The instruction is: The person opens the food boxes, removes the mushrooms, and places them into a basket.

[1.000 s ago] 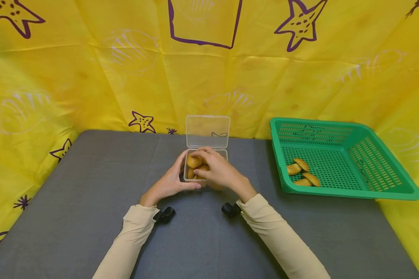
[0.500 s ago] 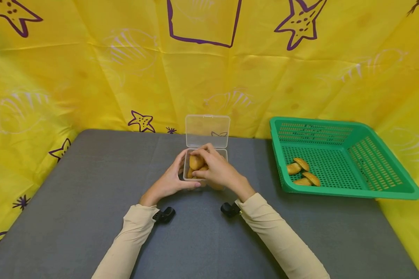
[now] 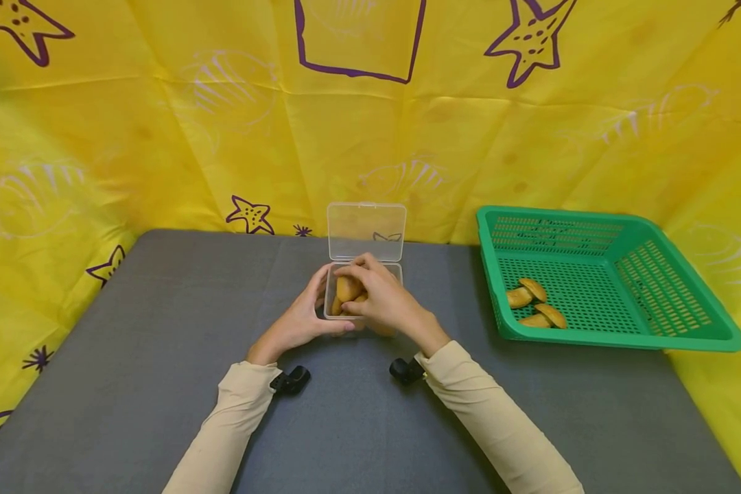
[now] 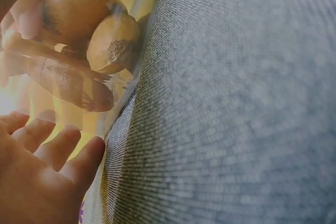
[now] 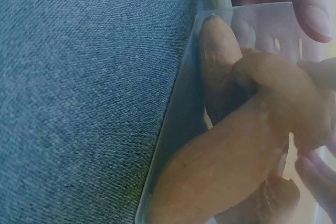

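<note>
– yellow cloth (image 3: 130,151), drawn with purple starfish and pale fish, hangs behind a grey tabletop (image 3: 346,432). what stands in the middle?

– a clear box (image 5: 186,114) with mushrooms in it, its lid (image 3: 367,232) raised at the far side.

– and the left hand (image 3: 299,324)?

– round the box's left side, thumb along the near wall and fingers against the left one. it holds the box, spread about as wide as that corner.

– how about the right hand (image 3: 392,298)?

– it reaches over the rim from the right, thumb and fingers parted only by what they pinch: a plump mushroom (image 3: 348,289), inside the box, at the top of the heap.

– can you count the heap?

– no, they overlap too much. from the left wrist, one with a dark end (image 4: 113,43) shows through the wall.

– anything else on the table?

– a green basket (image 3: 630,339), over to the right, well apart from the box. two mushrooms (image 3: 527,293) lie near its left wall, one just beyond the other.
</note>
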Available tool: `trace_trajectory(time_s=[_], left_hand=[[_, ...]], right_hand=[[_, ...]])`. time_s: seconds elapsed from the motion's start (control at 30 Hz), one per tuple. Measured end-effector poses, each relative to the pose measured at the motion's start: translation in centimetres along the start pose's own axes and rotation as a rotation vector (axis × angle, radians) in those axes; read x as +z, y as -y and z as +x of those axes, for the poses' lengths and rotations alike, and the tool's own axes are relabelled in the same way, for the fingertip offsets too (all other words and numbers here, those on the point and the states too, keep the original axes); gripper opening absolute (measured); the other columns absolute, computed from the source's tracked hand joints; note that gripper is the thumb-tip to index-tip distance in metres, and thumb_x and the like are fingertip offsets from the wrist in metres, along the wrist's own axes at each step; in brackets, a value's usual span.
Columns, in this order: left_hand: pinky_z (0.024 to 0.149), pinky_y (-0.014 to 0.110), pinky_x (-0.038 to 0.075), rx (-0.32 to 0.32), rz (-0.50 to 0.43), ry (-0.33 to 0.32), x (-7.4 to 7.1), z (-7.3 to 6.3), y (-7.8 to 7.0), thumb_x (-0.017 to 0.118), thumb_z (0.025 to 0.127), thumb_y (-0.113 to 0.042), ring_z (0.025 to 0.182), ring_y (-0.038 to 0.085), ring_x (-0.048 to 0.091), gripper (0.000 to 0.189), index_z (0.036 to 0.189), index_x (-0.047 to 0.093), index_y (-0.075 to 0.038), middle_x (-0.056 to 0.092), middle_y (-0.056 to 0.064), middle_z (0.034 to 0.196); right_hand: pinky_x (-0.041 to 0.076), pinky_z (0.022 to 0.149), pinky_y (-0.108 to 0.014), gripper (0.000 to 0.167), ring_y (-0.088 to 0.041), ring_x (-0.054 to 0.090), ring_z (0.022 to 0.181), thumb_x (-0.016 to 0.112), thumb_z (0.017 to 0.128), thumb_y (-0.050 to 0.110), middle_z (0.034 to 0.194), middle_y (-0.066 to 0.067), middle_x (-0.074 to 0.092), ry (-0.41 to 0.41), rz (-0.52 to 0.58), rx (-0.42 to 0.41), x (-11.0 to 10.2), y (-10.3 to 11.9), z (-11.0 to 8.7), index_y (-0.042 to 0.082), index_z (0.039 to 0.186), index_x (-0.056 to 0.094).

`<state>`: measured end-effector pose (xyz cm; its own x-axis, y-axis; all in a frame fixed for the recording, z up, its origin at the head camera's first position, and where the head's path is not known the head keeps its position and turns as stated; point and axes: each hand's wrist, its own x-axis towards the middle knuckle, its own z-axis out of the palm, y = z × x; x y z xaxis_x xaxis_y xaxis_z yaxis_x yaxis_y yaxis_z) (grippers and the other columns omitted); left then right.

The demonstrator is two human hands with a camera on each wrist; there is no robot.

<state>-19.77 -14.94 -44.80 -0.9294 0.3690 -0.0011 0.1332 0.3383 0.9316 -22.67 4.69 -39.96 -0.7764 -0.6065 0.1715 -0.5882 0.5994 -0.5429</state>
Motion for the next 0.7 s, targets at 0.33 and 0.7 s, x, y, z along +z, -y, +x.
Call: trace_trajectory(time_s=[0.33,0.7], left_hand=[[0.114,0.057,0.033,0.034,-0.036,0.011,0.0,0.2,0.3,0.085,0.08,-0.023,0.146,0.032,0.035,0.106,0.157,0.013,-0.031,0.024,0.003,0.162],[0.115,0.059,0.031,0.033,-0.005,-0.011,0.0,0.2,0.4,0.086,0.079,-0.025,0.147,0.036,0.032,0.105,0.156,0.015,-0.031,0.023,0.007,0.162]], right_hand=[[0.053,0.086,-0.037,0.051,-0.022,0.058,0.105,0.075,0.08,0.01,0.128,-0.01,0.056,-0.096,0.065,0.003,0.1,-0.2,-0.5,0.01,0.129,0.06],[0.053,0.09,-0.043,0.048,-0.026,0.06,0.107,0.074,0.085,0.01,0.13,-0.011,0.057,-0.175,0.13,-0.054,-1.4,-0.5,-1.2,0.005,0.13,0.059]])
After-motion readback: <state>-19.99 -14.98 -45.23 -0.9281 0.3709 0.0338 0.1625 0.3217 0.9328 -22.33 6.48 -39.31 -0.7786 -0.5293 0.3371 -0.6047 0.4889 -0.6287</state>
